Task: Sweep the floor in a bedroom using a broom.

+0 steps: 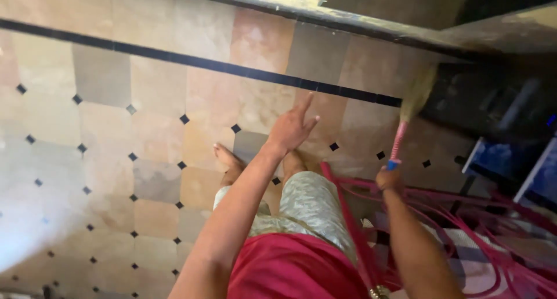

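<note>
This looks like a home interior; the tiled floor (145, 136) carries small black diamond insets and a dark border strip (191, 60). A grass broom (406, 116) and pink hose (464, 218) suggest household cleaning.

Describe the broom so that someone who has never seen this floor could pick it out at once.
Start at the long black stripe that crosses the tiled floor and follow it right to where it ends near the dark furniture. There a short hand broom rises from the right hand. Its pink-wrapped handle with a blue end and its fan of pale straw bristles set it apart from the plain pink cords beside it.
</note>
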